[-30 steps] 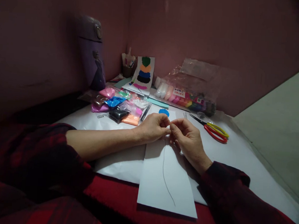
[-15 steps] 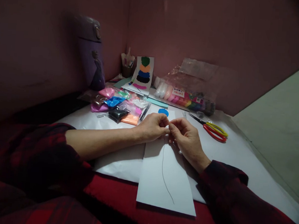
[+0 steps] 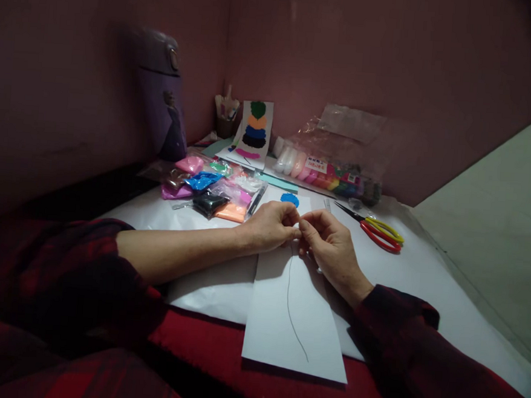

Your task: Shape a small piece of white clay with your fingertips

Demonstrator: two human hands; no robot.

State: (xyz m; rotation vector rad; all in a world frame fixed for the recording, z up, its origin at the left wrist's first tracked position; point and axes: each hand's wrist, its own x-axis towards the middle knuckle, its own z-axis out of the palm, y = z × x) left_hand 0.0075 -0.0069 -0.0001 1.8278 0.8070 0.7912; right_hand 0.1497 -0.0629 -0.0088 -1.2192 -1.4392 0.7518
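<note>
My left hand point(image 3: 275, 226) and my right hand point(image 3: 332, 246) meet over the upper part of a white paper strip point(image 3: 280, 315). Both are closed, thumb against fingers, with the tips almost touching. Whatever lies between the fingertips is too small or hidden to make out. Down the paper runs a thin curved dark line point(image 3: 289, 291), which passes out of sight under my hands. Just beyond them, a blue patch with a ragged edge point(image 3: 289, 199) sits near the paper's far end.
Small bags of coloured clay point(image 3: 208, 203) lie at the left. Scissors point(image 3: 381, 232) with red and yellow handles rest at the right. Behind stand a purple bottle point(image 3: 161, 95), a card with coloured patches point(image 3: 255, 131) and a clear pack of clay point(image 3: 322, 169).
Hardly anything differs. Both hands keep the same closed pose over the paper, and the view has shifted very slightly.
</note>
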